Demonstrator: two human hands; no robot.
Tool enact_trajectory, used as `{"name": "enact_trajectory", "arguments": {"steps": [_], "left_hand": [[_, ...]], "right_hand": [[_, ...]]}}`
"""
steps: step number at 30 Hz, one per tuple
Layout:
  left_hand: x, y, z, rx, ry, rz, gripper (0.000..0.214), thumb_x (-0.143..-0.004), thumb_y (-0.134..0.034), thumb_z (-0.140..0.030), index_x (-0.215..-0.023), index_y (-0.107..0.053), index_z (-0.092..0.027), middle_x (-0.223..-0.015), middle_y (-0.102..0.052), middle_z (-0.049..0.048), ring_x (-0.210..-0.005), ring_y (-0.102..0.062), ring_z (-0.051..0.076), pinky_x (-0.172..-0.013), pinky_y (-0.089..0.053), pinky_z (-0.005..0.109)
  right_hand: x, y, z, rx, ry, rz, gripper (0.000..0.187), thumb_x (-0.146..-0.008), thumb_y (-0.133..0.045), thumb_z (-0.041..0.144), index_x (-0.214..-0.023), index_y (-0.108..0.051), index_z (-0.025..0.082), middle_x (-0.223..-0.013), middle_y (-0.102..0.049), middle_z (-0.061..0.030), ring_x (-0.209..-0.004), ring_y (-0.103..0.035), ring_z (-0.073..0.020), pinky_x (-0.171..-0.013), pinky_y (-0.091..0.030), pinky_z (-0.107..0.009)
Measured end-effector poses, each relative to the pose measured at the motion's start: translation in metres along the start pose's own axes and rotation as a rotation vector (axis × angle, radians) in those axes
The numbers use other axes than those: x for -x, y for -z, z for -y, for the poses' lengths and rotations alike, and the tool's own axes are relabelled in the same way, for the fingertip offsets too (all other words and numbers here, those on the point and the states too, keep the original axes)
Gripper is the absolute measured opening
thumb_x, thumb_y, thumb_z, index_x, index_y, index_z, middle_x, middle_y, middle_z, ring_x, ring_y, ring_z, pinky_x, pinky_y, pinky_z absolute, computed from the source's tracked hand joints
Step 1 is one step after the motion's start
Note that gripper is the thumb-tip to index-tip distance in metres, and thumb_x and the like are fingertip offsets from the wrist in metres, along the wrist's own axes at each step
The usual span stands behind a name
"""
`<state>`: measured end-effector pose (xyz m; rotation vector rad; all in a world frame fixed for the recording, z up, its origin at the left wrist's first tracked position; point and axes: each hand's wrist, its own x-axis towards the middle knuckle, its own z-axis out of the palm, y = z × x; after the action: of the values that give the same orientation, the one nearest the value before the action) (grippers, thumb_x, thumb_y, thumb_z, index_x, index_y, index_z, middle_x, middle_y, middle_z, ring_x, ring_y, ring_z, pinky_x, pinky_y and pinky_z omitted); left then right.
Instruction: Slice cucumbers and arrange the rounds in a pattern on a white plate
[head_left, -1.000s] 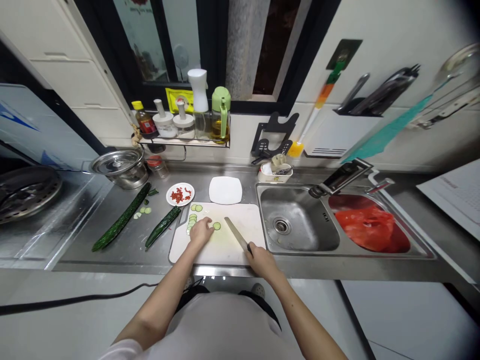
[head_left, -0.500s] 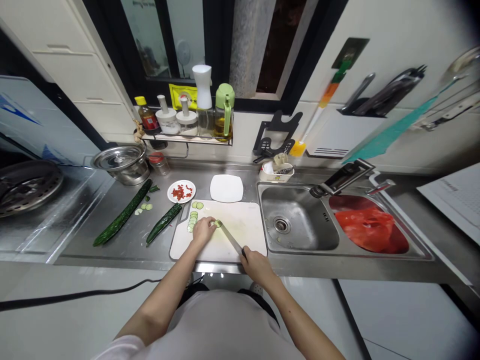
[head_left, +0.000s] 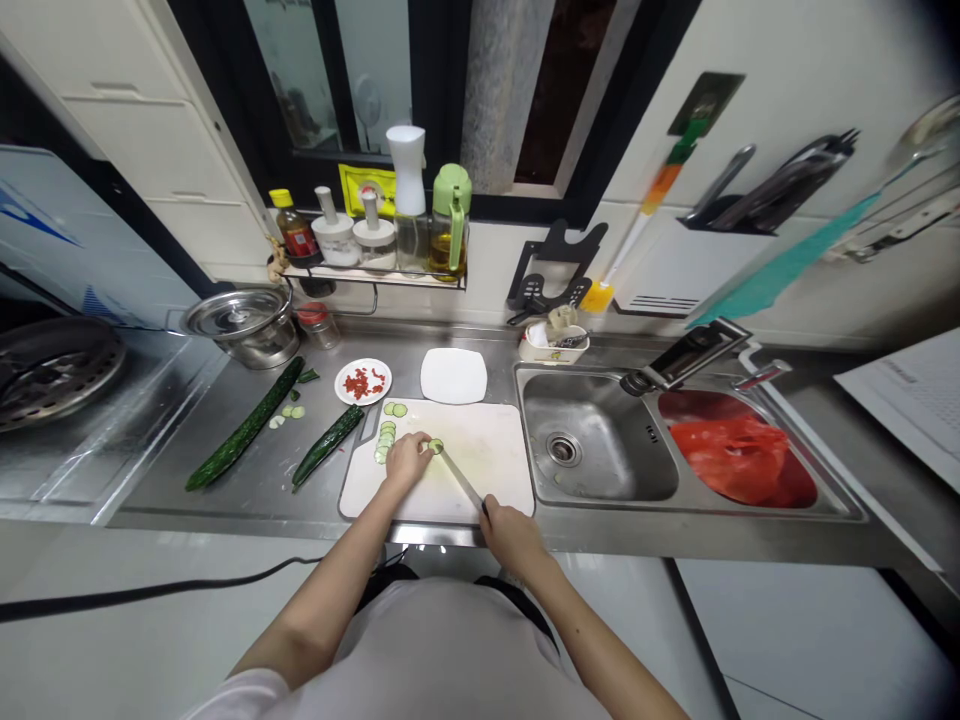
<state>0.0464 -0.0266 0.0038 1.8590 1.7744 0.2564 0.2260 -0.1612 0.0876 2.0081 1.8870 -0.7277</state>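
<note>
Two hands meet on the cutting board (head_left: 491,455). Your left hand (head_left: 405,462) curls over the cucumber piece (head_left: 436,446), pinning it; only its cut right end shows, and its long axis is hidden. Your right hand (head_left: 511,532) is clenched on the handle of the knife (head_left: 459,477), whose blade runs near-right to far-left with its tip touching that end. The piece is nearer your left hand. Finished slices (head_left: 386,438) lie just left, and cucumbers (head_left: 244,425) farther left on the counter (head_left: 262,492).
</note>
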Motion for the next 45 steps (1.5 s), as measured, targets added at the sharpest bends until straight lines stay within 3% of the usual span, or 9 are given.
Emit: {"name": "enact_trajectory", "arguments": {"steps": [11, 29, 45], "left_hand": [[-0.003, -0.002, 0.001, -0.009, 0.006, 0.027, 0.027, -0.083, -0.06, -0.032, -0.109, -0.065, -0.027, -0.092, -0.067, 0.0016, -0.091, -0.06, 0.019, -0.08, -0.04, 0.028], [-0.001, 0.002, -0.002, 0.009, 0.017, 0.019, 0.026, -0.081, -0.059, -0.03, -0.105, -0.065, -0.028, -0.089, -0.067, 0.0002, -0.087, -0.06, 0.018, -0.076, -0.041, 0.028], [0.003, 0.003, -0.007, 0.011, 0.018, 0.023, 0.026, -0.082, -0.057, -0.029, -0.106, -0.065, -0.027, -0.092, -0.067, 0.0017, -0.091, -0.062, 0.019, -0.079, -0.041, 0.029]], "right_hand": [[0.004, -0.004, 0.009, -0.012, -0.027, 0.027, 0.028, -0.095, -0.033, 0.02, -0.114, -0.052, 0.013, -0.1, -0.069, -0.0187, -0.097, -0.066, -0.0281, -0.075, -0.044, -0.034], [-0.01, 0.005, 0.011, -0.051, -0.003, 0.045, 0.029, -0.095, -0.033, 0.021, -0.114, -0.052, 0.012, -0.102, -0.068, -0.018, -0.099, -0.065, -0.0283, -0.076, -0.044, -0.036], [-0.013, -0.001, 0.008, -0.073, -0.004, 0.017, 0.027, -0.093, -0.036, 0.02, -0.114, -0.052, 0.014, -0.102, -0.069, -0.0173, -0.099, -0.066, -0.0272, -0.079, -0.044, -0.036]]}}
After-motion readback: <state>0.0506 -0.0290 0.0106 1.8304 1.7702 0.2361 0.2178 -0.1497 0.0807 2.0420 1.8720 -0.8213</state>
